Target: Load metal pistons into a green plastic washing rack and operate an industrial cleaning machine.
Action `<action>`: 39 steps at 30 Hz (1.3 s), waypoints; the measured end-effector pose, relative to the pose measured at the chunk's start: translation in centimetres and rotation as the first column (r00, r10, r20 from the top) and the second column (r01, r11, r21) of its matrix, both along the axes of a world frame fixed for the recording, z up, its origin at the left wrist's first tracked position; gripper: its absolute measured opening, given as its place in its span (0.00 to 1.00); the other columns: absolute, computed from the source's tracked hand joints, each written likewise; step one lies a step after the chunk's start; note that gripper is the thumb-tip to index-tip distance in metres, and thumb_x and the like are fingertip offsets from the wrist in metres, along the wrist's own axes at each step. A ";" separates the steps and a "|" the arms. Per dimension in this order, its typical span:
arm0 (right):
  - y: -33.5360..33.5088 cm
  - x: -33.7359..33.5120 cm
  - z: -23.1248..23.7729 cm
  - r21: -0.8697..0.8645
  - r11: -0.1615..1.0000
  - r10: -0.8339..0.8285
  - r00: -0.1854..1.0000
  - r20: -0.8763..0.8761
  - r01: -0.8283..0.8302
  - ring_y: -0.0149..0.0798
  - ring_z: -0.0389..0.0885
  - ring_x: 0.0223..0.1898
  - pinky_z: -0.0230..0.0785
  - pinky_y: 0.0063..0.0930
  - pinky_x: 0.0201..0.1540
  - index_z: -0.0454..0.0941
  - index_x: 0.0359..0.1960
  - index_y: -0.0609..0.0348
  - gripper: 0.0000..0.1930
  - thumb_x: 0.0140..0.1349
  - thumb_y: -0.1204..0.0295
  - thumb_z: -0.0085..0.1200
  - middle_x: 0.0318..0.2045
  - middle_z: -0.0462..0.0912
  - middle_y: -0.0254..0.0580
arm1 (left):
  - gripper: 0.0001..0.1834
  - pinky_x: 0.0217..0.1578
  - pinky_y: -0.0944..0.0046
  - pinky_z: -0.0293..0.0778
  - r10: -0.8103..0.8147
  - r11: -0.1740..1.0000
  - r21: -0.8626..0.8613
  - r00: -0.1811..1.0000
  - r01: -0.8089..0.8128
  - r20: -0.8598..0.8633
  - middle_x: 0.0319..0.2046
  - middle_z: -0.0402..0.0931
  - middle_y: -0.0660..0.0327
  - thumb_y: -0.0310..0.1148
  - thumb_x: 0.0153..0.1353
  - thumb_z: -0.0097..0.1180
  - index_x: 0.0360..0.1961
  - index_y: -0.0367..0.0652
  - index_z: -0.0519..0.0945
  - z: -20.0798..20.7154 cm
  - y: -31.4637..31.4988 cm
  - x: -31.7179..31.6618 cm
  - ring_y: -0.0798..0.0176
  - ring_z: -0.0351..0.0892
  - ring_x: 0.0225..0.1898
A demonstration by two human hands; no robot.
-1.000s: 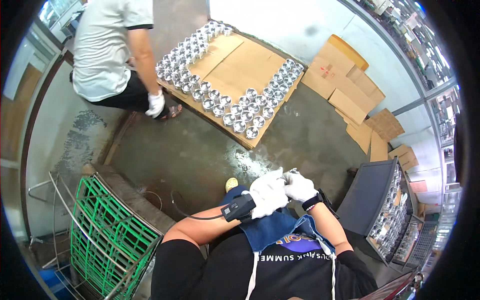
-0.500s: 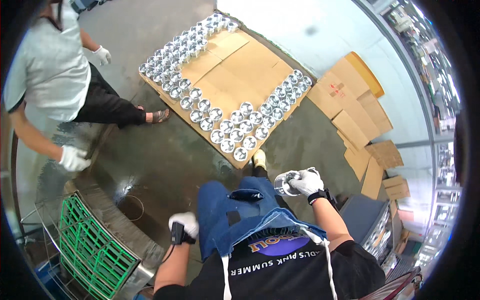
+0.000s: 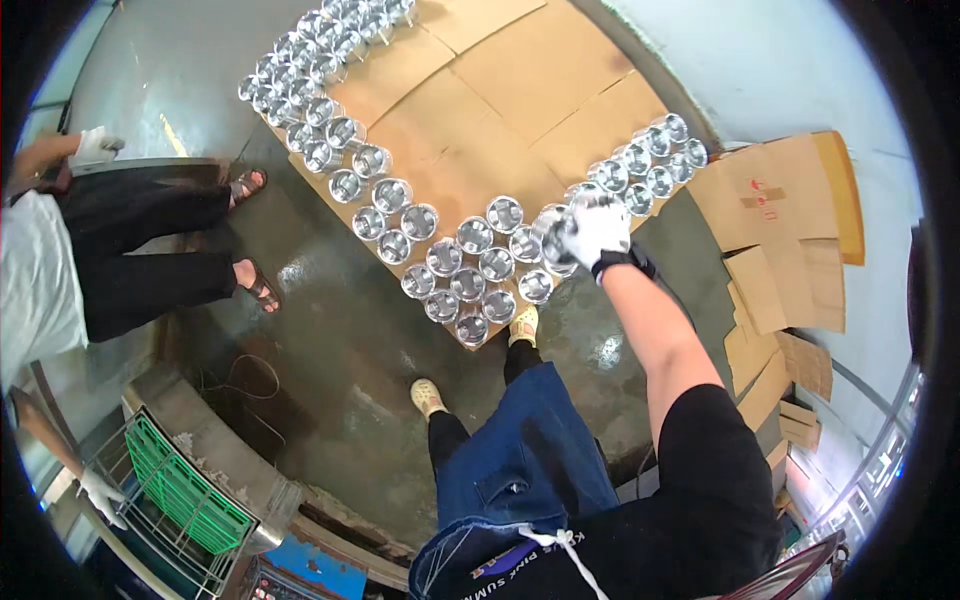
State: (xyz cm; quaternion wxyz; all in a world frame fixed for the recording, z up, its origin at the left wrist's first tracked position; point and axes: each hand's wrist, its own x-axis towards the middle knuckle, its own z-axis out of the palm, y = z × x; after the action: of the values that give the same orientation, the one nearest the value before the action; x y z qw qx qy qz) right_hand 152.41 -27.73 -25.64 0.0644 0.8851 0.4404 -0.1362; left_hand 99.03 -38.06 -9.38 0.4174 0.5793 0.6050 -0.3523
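Observation:
My right hand (image 3: pixel 600 230), in a white glove with a black strap at the wrist, reaches out over the right-hand rows of silvery metal pistons (image 3: pixel 497 264). Its fingers are closed on a piston (image 3: pixel 552 240), which looks blurred and sits just left of the glove. Whether this piston touches the cardboard or its neighbours I cannot tell. The pistons stand hollow side up in a V along two edges of a cardboard-covered platform (image 3: pixel 500 100). Some of them are partly covered by my glove. My left hand is out of the picture.
A co-worker (image 3: pixel 45 270) in white gloves stands at the left. Flattened cardboard (image 3: pixel 780 210) leans by the right wall. At lower left is a metal rack with a green grid (image 3: pixel 185 490). The floor (image 3: pixel 340 320) looks wet, and a thin loop of wire lies on it.
My right hand has moved forward with the piston, from beside my lap to the rows on the platform. My left hand has left the picture. The co-worker has shifted.

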 end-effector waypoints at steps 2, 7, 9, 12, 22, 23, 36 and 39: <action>2.9 2.4 -3.9 -0.088 0.991 -0.106 0.990 -0.093 0.097 0.50 0.83 0.38 0.69 0.45 0.52 0.85 0.38 0.41 0.13 0.55 0.57 0.54 0.34 0.85 0.48 | 0.13 0.36 0.48 0.76 0.023 0.999 0.027 0.999 -0.024 0.040 0.33 0.85 0.54 0.43 0.55 0.58 0.33 0.47 0.86 -2.0 1.4 4.0 0.52 0.84 0.35; 6.8 5.9 -13.1 -0.154 0.984 -0.108 0.983 -0.146 0.086 0.48 0.85 0.42 0.75 0.47 0.45 0.84 0.42 0.41 0.14 0.58 0.61 0.50 0.36 0.86 0.45 | 0.13 0.38 0.46 0.75 0.068 0.995 0.059 0.992 -0.074 0.108 0.34 0.84 0.53 0.43 0.55 0.58 0.34 0.47 0.86 -7.1 4.0 11.3 0.51 0.84 0.36; 8.1 6.0 -15.9 -0.249 0.966 -0.108 0.985 -0.136 0.071 0.48 0.84 0.44 0.76 0.47 0.45 0.83 0.44 0.41 0.14 0.60 0.61 0.48 0.39 0.86 0.45 | 0.13 0.39 0.45 0.75 0.082 0.994 0.065 0.990 -0.091 0.118 0.35 0.84 0.53 0.43 0.55 0.59 0.34 0.47 0.85 -8.7 4.7 13.0 0.51 0.84 0.37; 8.4 6.6 -19.8 -0.269 0.962 -0.082 0.992 -0.101 0.052 0.48 0.84 0.45 0.76 0.47 0.46 0.83 0.46 0.41 0.15 0.62 0.59 0.48 0.41 0.85 0.43 | 0.13 0.40 0.44 0.74 0.107 0.992 0.058 0.985 -0.116 0.139 0.35 0.84 0.52 0.43 0.55 0.59 0.35 0.47 0.85 -11.0 5.1 15.1 0.50 0.84 0.38; 8.8 4.6 -17.7 -0.320 0.944 -0.173 0.944 -0.280 0.079 0.56 0.69 0.64 0.67 0.53 0.62 0.61 0.70 0.38 0.40 0.55 0.49 0.57 0.65 0.69 0.49 | 0.14 0.44 0.40 0.73 0.155 0.984 0.065 0.980 -0.164 0.125 0.38 0.84 0.51 0.44 0.55 0.61 0.36 0.46 0.84 -11.3 4.5 14.6 0.48 0.83 0.40; 7.4 4.3 -17.0 -0.248 0.968 -0.112 0.962 -0.248 0.048 0.57 0.67 0.65 0.65 0.50 0.64 0.61 0.70 0.41 0.39 0.56 0.48 0.57 0.66 0.67 0.52 | 0.14 0.44 0.39 0.73 0.164 0.982 0.068 0.978 -0.174 0.129 0.38 0.84 0.51 0.44 0.55 0.61 0.37 0.46 0.84 -10.9 4.0 14.3 0.48 0.83 0.40; -17.9 -13.2 -1.6 -0.545 0.838 -0.376 0.745 -0.551 0.020 0.52 0.74 0.62 0.65 0.38 0.64 0.70 0.63 0.64 0.39 0.53 0.52 0.60 0.61 0.74 0.58 | 0.16 0.49 0.34 0.71 0.355 0.915 0.212 0.935 -0.344 -0.013 0.42 0.83 0.49 0.44 0.55 0.63 0.39 0.46 0.83 -0.1 -9.3 -2.5 0.46 0.82 0.44; -19.2 -17.0 3.5 -0.526 0.850 -0.338 0.765 -0.548 -0.001 0.52 0.72 0.63 0.64 0.37 0.65 0.70 0.64 0.63 0.40 0.53 0.50 0.59 0.62 0.73 0.57 | 0.16 0.50 0.33 0.71 0.449 0.866 0.263 0.893 -0.425 -0.037 0.42 0.83 0.49 0.45 0.56 0.63 0.40 0.46 0.82 0.5 -14.2 -8.3 0.45 0.82 0.44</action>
State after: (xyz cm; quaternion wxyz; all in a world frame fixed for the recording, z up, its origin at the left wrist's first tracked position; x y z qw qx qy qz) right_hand 135.41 -46.95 -22.17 0.1277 0.7791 0.3017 -0.5344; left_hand 90.69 -52.22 -8.84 0.3807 0.4569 0.7792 -0.1980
